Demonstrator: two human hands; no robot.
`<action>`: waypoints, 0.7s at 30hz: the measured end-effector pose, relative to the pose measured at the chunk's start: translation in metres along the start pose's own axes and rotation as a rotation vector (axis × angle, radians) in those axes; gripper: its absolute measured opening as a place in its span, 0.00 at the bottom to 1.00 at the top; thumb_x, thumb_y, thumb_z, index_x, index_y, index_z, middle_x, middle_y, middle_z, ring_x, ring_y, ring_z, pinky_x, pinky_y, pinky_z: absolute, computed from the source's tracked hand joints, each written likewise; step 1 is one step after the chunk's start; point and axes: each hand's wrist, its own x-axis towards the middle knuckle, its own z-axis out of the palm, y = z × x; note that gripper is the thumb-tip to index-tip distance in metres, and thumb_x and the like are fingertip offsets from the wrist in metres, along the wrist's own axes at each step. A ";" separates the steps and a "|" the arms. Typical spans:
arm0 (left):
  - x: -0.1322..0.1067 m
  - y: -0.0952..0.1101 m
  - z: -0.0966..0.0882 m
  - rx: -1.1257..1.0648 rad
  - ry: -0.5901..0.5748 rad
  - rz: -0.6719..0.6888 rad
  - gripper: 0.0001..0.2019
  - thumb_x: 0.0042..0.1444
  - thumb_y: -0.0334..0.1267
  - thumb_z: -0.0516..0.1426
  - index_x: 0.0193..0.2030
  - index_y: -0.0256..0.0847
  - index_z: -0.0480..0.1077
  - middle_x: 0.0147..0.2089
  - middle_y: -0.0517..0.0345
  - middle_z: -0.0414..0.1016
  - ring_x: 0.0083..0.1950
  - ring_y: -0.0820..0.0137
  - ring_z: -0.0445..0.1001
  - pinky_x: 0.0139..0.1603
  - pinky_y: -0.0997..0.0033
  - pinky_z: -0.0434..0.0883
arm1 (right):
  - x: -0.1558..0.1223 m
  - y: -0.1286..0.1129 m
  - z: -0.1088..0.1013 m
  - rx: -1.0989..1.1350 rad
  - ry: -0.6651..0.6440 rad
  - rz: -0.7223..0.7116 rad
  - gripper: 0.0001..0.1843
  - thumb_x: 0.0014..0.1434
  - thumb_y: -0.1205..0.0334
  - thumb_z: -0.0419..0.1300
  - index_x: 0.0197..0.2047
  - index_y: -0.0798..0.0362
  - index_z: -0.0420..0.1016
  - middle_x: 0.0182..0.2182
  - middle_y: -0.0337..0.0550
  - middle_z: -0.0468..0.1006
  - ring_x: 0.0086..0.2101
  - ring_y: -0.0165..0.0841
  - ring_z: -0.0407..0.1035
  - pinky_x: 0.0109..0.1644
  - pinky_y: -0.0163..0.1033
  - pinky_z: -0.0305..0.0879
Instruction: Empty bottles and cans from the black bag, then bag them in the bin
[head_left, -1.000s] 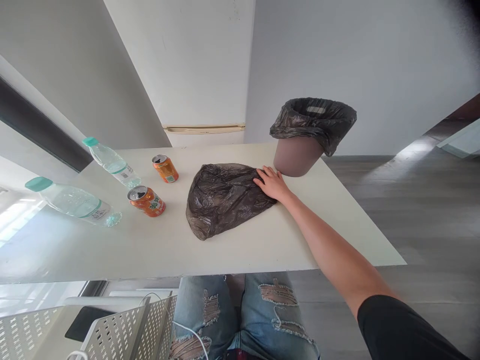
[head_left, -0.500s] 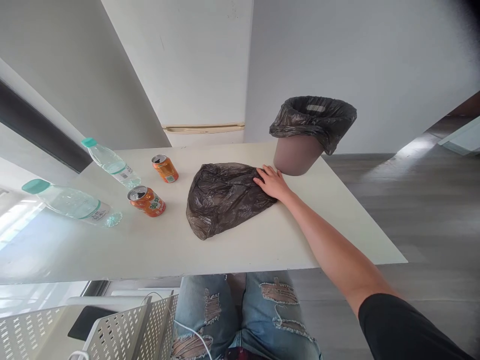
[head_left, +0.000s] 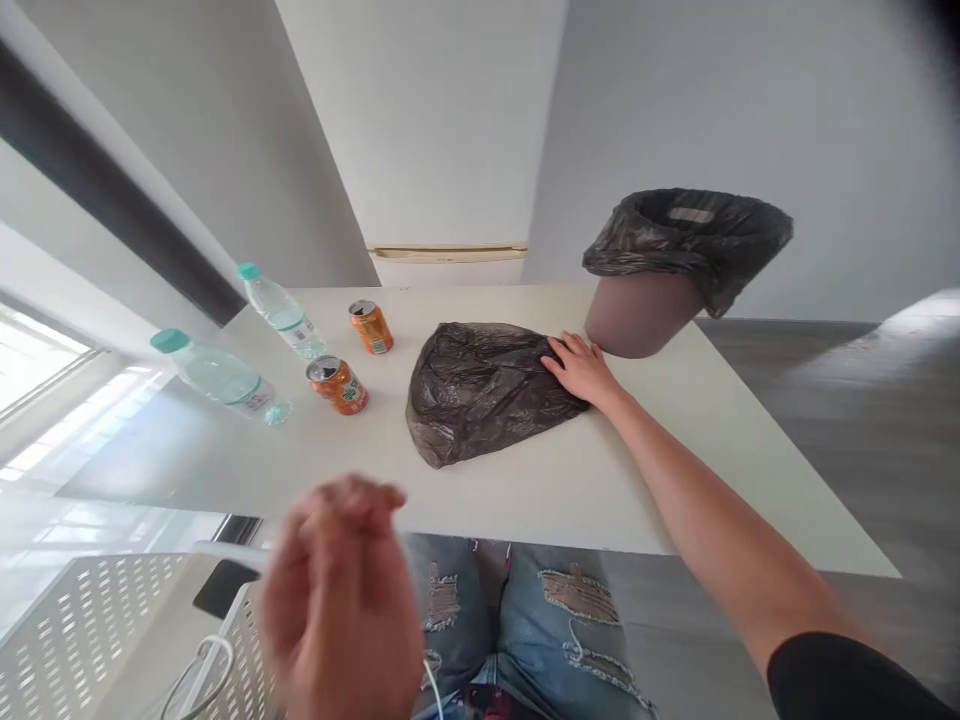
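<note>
A dark, see-through plastic bag (head_left: 491,395) lies crumpled and flattened on the white table. On its right end rests my right hand (head_left: 583,370), palm down with fingers stretched out, not gripping. My left hand (head_left: 345,600) is raised close to the camera in front of the table's near edge. Its fingers look curled, but motion smears them, so I cannot make out whether anything is in them. Just beyond my right hand, a brownish bin (head_left: 637,315) with a black bag liner (head_left: 675,235) folded over its rim stands on the table.
Two orange cans (head_left: 337,385) (head_left: 371,327) stand left of the bag. Farther left are two clear bottles with green caps (head_left: 221,380) (head_left: 281,312). Below the table's left side is a perforated white basket (head_left: 97,620) with a dark flat object (head_left: 225,587) beside it.
My left hand has come into view at the bottom. The view has shifted, so the table things appear farther right. My right hand stays on the bag.
</note>
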 end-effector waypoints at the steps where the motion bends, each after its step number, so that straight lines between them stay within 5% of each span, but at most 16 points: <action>1: 0.005 -0.006 0.003 -0.055 0.000 0.012 0.13 0.69 0.50 0.64 0.49 0.42 0.78 0.49 0.53 0.78 0.48 0.66 0.78 0.56 0.60 0.80 | 0.001 0.001 0.002 -0.003 0.012 -0.002 0.45 0.74 0.34 0.31 0.81 0.51 0.55 0.80 0.52 0.48 0.78 0.50 0.42 0.79 0.64 0.41; 5: 0.015 -0.022 0.011 -0.258 -0.070 -0.005 0.09 0.63 0.43 0.70 0.39 0.41 0.81 0.43 0.54 0.78 0.46 0.70 0.79 0.56 0.69 0.81 | 0.003 0.004 0.006 -0.005 0.038 -0.018 0.44 0.74 0.34 0.32 0.80 0.50 0.56 0.80 0.53 0.49 0.78 0.51 0.43 0.79 0.67 0.41; 21: 0.006 -0.025 0.008 -0.269 -0.095 -0.071 0.08 0.65 0.42 0.69 0.44 0.41 0.84 0.49 0.50 0.83 0.49 0.66 0.83 0.58 0.64 0.82 | 0.001 0.001 0.004 -0.036 0.014 -0.002 0.43 0.75 0.37 0.33 0.80 0.52 0.55 0.80 0.53 0.48 0.78 0.50 0.42 0.79 0.66 0.41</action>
